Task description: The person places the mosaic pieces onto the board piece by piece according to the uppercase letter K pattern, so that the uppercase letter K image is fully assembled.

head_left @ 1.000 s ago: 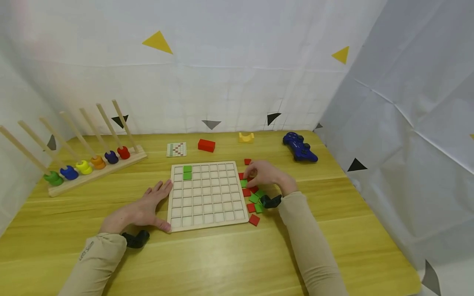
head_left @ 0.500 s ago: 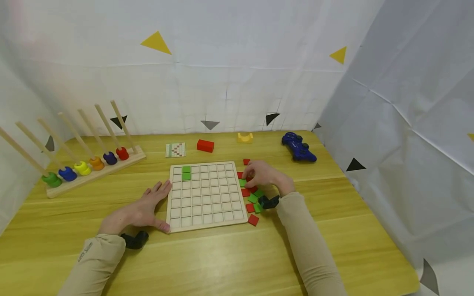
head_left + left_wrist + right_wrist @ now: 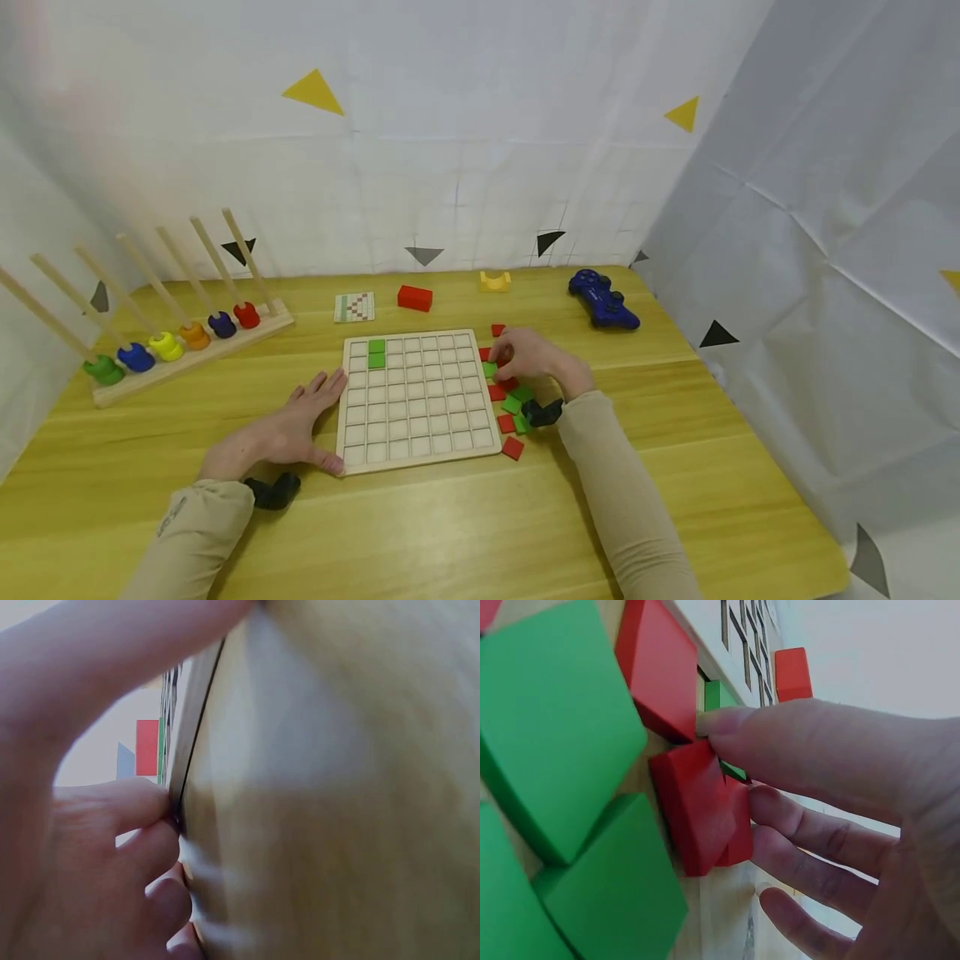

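My left hand (image 3: 288, 429) spreads along the left side of a pale wooden grid board (image 3: 420, 460), thumb at its near corner and fingertips at its edge. Two green tiles (image 3: 377, 347) sit in cells at the board's upper left. Beyond the board's right edge, my right hand (image 3: 528, 354) curls its thumb and index finger around a small green tile (image 3: 718, 696). The thumb covers part of that tile in the right wrist view. Right beside those fingers is a red tile (image 3: 694, 806). Several other red and green tiles, such as a red one (image 3: 513, 448), lie nearby.
Behind the board are a small pattern card (image 3: 354, 307), a red block (image 3: 415, 298) and a yellow arched block (image 3: 495, 282). A blue game controller (image 3: 603, 300) lies at the back right. A pegged stand (image 3: 225, 343) with coloured rings occupies the left.
The head view has shifted slightly. Both hands stay practically in place, the left at the board's edge, the right among the tiles.
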### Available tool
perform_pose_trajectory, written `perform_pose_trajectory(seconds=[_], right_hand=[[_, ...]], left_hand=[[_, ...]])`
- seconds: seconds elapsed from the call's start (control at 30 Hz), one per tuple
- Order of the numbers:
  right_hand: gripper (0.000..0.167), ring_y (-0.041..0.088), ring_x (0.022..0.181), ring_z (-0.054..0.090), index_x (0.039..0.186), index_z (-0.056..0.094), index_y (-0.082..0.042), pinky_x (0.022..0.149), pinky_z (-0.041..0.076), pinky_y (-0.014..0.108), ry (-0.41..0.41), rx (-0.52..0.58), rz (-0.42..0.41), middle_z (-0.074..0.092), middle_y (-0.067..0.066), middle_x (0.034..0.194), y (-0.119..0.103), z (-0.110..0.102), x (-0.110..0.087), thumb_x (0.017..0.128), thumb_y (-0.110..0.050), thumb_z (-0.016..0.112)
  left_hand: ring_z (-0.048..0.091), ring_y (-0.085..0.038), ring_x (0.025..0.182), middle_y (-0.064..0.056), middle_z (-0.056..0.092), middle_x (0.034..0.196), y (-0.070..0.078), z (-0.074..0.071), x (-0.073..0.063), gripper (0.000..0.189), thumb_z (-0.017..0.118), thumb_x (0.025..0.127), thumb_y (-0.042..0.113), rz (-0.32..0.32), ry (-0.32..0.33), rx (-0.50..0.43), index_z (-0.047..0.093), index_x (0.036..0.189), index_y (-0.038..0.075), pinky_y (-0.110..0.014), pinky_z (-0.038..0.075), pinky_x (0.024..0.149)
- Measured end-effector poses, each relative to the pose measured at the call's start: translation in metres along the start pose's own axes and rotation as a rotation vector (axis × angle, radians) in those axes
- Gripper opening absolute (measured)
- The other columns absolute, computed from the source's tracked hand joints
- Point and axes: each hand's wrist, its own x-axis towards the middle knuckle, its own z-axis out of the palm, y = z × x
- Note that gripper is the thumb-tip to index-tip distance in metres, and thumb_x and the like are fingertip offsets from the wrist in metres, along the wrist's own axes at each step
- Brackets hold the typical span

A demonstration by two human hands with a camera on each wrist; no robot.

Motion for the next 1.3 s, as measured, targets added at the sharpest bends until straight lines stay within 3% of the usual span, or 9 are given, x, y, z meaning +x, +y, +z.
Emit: perform_pose_trajectory(seconds=[0.37,0.97,1.3], right_hand=[[0.021,0.019,0.090,0.055,0.101,0.072,-0.012,0.084,0.050,0.034,0.018,-0.001,0.010,0.060,0.002,0.098,-0.0007,0.0038,0.0016,0.086,-0.024,0.080],[0.023,0.018,0.092,0.058,0.104,0.070,-0.010,0.086,0.052,0.034,-0.010,-0.030,-0.052,0.063,0.003,0.103,0.0035,0.0017,0.0020,0.090,-0.026,0.076],[0.030,0.021,0.100,0.062,0.116,0.065,-0.006,0.090,0.053,0.039,0.064,0.057,-0.056,0.067,0.006,0.109,0.0027,-0.0029,-0.0024,0.096,-0.028,0.069]], left_hand=[[-0.007,-0.048,0.151,-0.025,-0.001,0.166,0.0008,0.0002,-0.0009,0.136,0.089,0.066,0.050,0.015,0.006,-0.008,0.005,0.158,-0.004,-0.067,-0.002,0.118],[-0.007,-0.048,0.151,-0.025,-0.001,0.166,-0.0012,0.0012,-0.0009,0.136,0.089,0.066,0.050,0.024,0.014,-0.012,0.006,0.158,-0.004,-0.067,-0.002,0.118],[-0.008,-0.047,0.151,-0.025,-0.002,0.166,-0.0001,0.0007,-0.0001,0.136,0.089,0.067,0.050,0.018,0.000,-0.010,0.005,0.158,-0.004,-0.066,-0.003,0.118]])
